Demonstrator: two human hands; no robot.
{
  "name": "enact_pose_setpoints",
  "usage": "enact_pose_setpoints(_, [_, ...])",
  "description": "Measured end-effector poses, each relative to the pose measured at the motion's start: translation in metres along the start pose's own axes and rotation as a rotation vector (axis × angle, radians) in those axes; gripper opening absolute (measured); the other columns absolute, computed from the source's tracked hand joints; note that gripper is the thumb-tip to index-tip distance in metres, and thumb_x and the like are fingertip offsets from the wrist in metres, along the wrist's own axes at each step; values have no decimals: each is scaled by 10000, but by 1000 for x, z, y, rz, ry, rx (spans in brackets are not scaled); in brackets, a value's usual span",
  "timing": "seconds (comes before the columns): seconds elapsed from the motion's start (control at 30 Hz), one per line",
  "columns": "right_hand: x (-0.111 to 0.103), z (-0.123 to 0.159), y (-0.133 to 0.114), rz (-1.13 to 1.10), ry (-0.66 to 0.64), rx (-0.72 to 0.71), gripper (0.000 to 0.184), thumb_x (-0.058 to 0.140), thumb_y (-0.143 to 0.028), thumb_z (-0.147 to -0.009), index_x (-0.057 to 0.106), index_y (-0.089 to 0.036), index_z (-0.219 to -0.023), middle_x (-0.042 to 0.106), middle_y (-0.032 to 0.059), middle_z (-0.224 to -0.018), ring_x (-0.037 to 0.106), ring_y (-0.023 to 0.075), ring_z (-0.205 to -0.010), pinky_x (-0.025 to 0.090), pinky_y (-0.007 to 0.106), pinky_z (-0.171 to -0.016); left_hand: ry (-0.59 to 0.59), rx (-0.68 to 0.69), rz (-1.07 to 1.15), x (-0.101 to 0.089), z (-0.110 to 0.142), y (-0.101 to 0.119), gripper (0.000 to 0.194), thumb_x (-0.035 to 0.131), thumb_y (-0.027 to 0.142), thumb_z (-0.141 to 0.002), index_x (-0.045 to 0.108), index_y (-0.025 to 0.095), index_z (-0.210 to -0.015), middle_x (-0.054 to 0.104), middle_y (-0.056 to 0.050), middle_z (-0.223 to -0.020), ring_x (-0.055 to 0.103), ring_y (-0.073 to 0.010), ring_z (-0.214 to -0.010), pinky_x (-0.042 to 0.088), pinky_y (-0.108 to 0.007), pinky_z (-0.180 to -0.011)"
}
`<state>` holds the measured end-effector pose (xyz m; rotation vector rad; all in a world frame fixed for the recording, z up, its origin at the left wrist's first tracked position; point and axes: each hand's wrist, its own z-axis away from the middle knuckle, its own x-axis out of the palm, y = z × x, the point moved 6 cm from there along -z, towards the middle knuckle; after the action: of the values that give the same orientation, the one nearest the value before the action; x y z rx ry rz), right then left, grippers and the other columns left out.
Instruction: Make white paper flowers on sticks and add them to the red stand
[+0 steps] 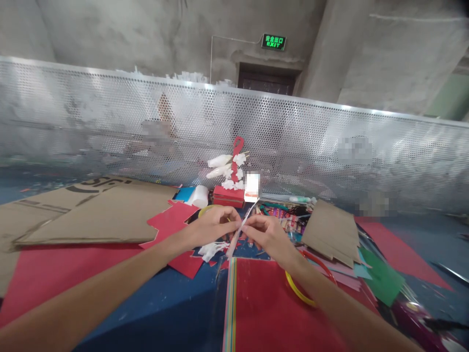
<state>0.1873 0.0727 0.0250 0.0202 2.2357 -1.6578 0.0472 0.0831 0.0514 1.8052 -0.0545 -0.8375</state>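
A thin white strip, slanting upward, is pinched between the fingertips of my left hand and my right hand. Both hands are closed, close together, above the middle of the blue table. Below my left hand lies a bunch of small white paper-like pieces with thin stems. Beyond my hands stands a red looped ornament with white flower-like pieces, above a red box. A stack of coloured sheets, red on top, is under my right forearm.
Flattened cardboard and cut red paper lie left. Brown card pieces, a green sheet and a yellow ring are right. A white roll stands behind. A perforated metal panel edges the table.
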Motion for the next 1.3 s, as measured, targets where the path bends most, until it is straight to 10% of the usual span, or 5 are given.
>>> enact_pose_setpoints(1.3, [3,-2,5,47,-17,5,130,582,-283,-810,558,-179,-736,582,-5,-650,490,92,-526,353,175,-412,59,161,-163,6,-3,-8,109,536,266,-833,547,177,-772,583,14,-673,544,-117,-598,429,-225,-570])
